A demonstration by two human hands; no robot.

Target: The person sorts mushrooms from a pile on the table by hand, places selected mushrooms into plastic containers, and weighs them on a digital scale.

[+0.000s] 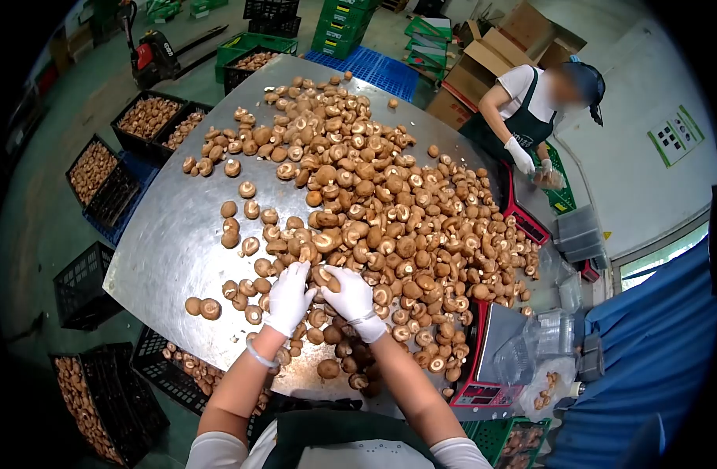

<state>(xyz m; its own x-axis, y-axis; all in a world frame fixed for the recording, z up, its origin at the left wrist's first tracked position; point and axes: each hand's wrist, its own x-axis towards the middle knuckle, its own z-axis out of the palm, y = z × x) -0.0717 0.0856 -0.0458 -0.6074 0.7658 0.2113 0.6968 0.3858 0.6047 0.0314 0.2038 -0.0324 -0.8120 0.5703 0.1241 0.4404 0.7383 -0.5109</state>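
Observation:
A big pile of brown shiitake mushrooms (358, 187) covers much of the metal table, caps and pale stems turned every way. At its near edge both my hands, in white gloves, work close together. My right hand (351, 297) is closed on a mushroom (327, 280), with thumb and fingers around its cap. Just beside it, my left hand (288, 298) has its fingers bent together among the mushrooms; whatever lies in them is hidden. A few loose mushrooms (210, 309) lie left of my left hand.
Red scales (483, 391) stand at the table's right side, near clear plastic tubs (555, 332). Across the table a gloved co-worker (523, 109) handles a clear pack. Black crates of mushrooms (93, 172) stand on the floor at left. Cardboard boxes (483, 62) are behind.

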